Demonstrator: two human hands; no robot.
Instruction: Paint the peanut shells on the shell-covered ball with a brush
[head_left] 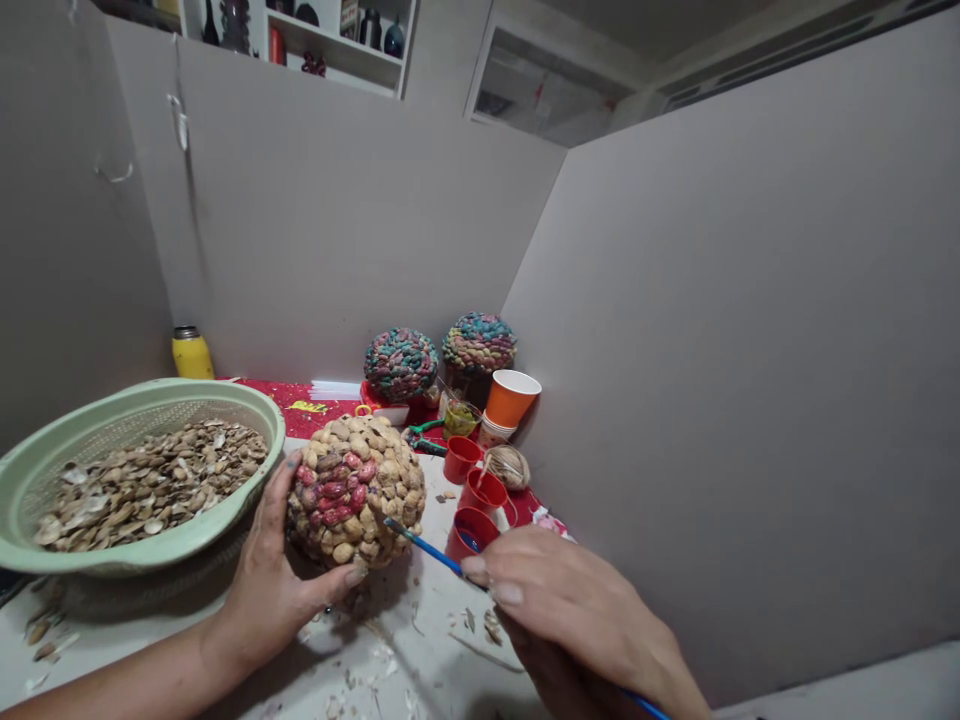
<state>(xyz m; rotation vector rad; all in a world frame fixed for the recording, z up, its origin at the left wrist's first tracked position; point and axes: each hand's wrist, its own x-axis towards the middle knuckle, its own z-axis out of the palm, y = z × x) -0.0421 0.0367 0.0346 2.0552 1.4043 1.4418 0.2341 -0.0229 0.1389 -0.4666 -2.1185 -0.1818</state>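
Note:
A ball covered in peanut shells (pixel 390 470) sits in front of me, mostly bare tan with a patch of red-painted shells on its left side. My left hand (pixel 274 575) grips it from the left and below, thumb along the lower front. Between the fingers of my right hand (pixel 570 610) is a blue paintbrush (pixel 431 549), its tip at or very near the ball's lower right shells. Just beyond that hand stands a red cup (pixel 466 535) with dark blue liquid inside. Two more red cups (pixel 482 490) line up behind it.
A green colander (pixel 274 425) of loose shells stands at left. Two painted shell-covered balls (pixel 401 362) are at the back, near orange paper cups (pixel 512 400), a twine ball (pixel 507 467) and green-handled pliers (pixel 426 440). A yellow bottle (pixel 192 355) is behind the colander. Shell scraps litter the table.

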